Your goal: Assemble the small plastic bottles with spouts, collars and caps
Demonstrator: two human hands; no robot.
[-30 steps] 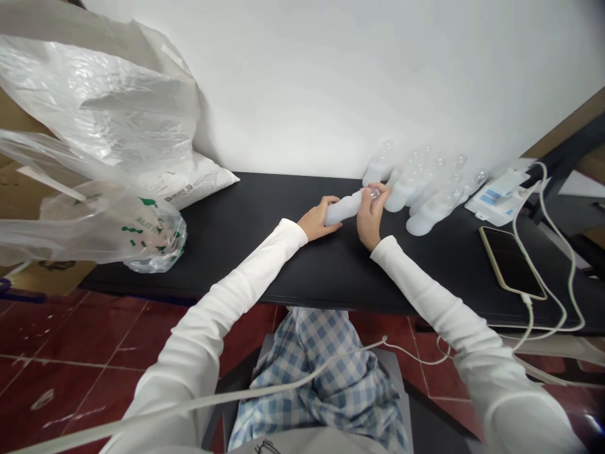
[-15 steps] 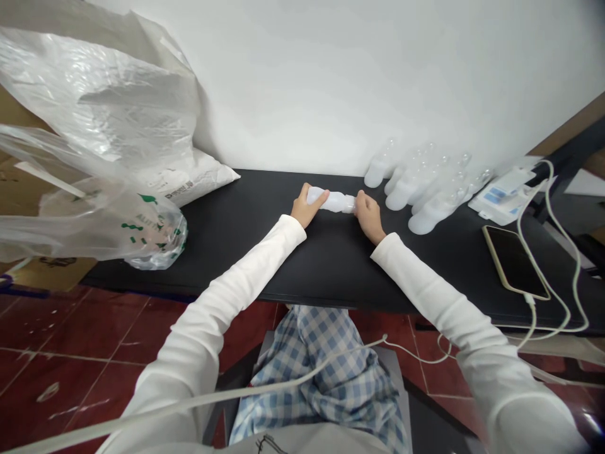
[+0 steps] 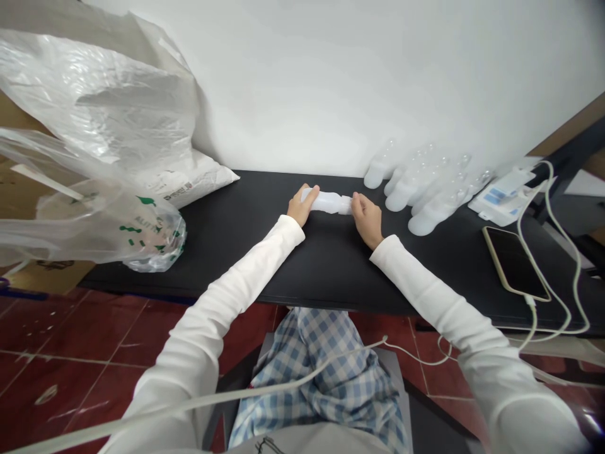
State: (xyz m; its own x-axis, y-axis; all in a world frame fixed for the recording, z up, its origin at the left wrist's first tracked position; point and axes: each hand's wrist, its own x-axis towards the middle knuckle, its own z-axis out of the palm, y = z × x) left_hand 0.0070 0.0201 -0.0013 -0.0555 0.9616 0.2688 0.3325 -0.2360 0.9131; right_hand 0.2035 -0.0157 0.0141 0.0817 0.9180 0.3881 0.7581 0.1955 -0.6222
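Note:
A milky translucent plastic bottle (image 3: 328,202) lies on its side, level, just above the black tabletop (image 3: 265,265). My left hand (image 3: 301,205) is shut around its base end, and my right hand (image 3: 367,219) grips the neck end. The neck is mostly hidden by my right fingers. Just to the right, several similar bottles (image 3: 416,195) lie side by side, angled toward the wall. My right hand is the nearer one to them, though not touching.
A large crinkled plastic bag (image 3: 94,107) and a green-printed bag (image 3: 155,236) are heaped at the table's left end, with a white sack (image 3: 198,180) behind. At right lie a phone (image 3: 515,263), white cables (image 3: 548,284) and a white packet (image 3: 501,198). A white wall backs the table.
Over the past second the bottle has swung from a tilted position near the row to level and moved left. My hands have moved apart to its two ends, and my left hand has shifted slightly left.

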